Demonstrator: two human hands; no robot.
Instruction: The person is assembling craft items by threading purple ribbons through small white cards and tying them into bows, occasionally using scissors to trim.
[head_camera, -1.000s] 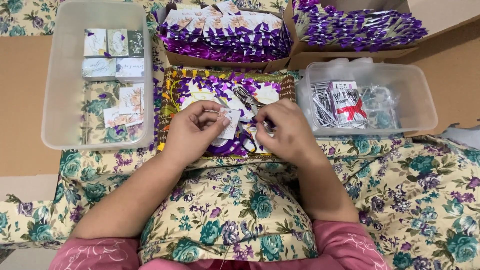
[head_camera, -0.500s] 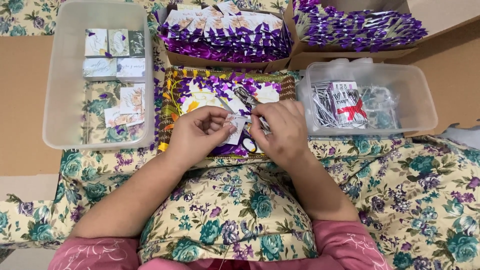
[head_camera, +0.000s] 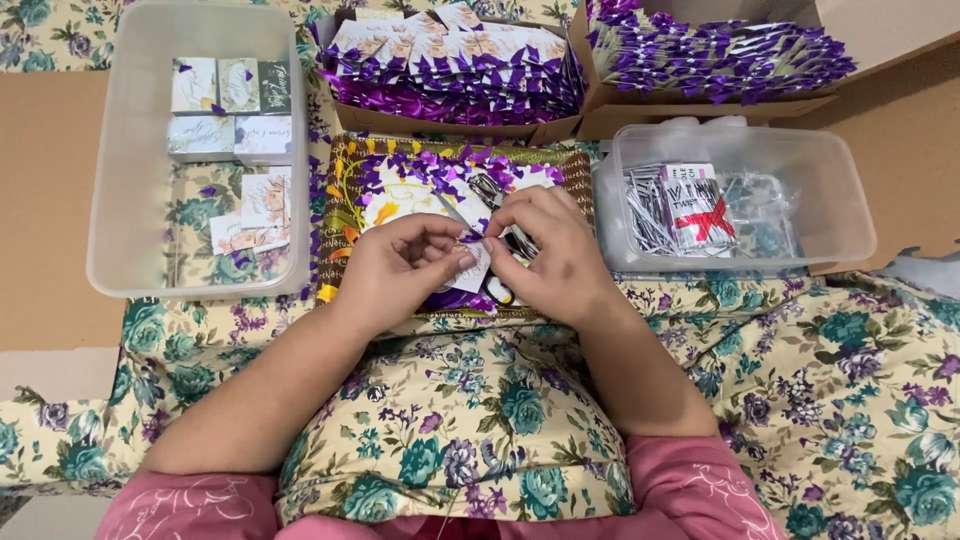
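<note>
My left hand (head_camera: 400, 265) and right hand (head_camera: 555, 250) meet at the middle, fingers (head_camera: 462, 258) pinched together tip to tip; both forearms angle inward from my pink sleeves.

2 clear plastic tubs (head_camera: 120, 200) flank 2 cardboard boxes (head_camera: 600, 110) of purple-ribboned cards.

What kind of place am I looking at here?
Likely a home craft spot on the floor, not a factory: floral cloth underneath, cardboard boxes of purple-ribboned cards, and clear plastic tubs of small boxes. Both hands, left hand and right hand, pinch a small white card.
</note>
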